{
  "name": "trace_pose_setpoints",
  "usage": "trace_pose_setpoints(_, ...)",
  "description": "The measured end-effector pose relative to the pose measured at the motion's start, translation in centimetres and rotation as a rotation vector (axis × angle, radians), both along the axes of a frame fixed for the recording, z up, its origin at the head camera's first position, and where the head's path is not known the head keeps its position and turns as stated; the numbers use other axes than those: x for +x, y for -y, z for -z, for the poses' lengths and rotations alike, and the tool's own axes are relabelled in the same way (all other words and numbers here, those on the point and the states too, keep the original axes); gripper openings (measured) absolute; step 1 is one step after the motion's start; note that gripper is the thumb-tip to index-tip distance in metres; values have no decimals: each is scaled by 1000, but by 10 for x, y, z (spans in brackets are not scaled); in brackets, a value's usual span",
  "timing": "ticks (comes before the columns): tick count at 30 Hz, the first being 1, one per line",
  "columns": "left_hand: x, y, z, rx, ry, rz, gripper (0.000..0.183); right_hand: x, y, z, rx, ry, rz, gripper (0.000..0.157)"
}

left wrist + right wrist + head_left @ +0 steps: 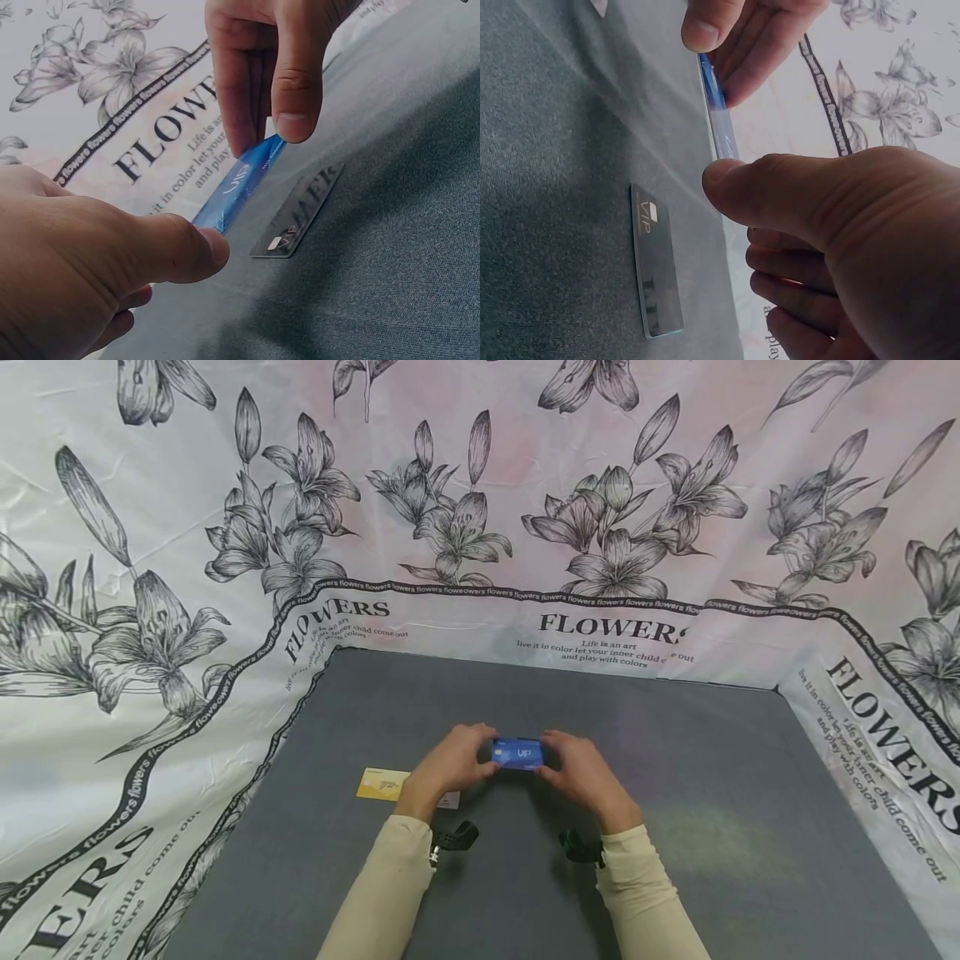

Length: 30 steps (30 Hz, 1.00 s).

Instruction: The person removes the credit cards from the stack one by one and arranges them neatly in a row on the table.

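A blue card marked VIP is held level across the middle of the table, one short end in each hand. My left hand pinches its left end between thumb and fingers. At the opposite end, my right hand grips it the same way. Both wrist views show a dark, glossy VIP card lying on the cloth below the blue one, apart from it. From the head camera that dark card is mostly hidden. Beside the left wrist lies a yellow card, partly covered by the hand.
A pale card peeks out right of the left wrist. Dark grey cloth covers the tabletop. Flower-printed sheets rise along the back and both sides. A dark strap sits at each wrist.
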<state>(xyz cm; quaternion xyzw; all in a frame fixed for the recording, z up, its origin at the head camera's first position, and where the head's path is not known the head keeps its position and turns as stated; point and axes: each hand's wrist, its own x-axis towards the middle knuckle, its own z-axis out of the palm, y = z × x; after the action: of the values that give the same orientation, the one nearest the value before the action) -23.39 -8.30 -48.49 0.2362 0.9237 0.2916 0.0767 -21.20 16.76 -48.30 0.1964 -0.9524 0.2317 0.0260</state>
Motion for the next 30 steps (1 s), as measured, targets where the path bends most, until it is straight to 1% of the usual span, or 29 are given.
trace_pose_setpoints(5,3,4,-2,-3,13,-9,58,2,3,1,0,-14,-8,49)
trace_pose_setpoints(17,11,11,2,6,50,-40,57,9,12,5,12,16,-5,50)
trace_pose_setpoints(25,16,18,5,-6,57,-53,55,11,18,10,26,18,-33,48)
trace_pose_setpoints(30,19,21,6,-11,45,-42,55,14,23,11,26,16,-38,48)
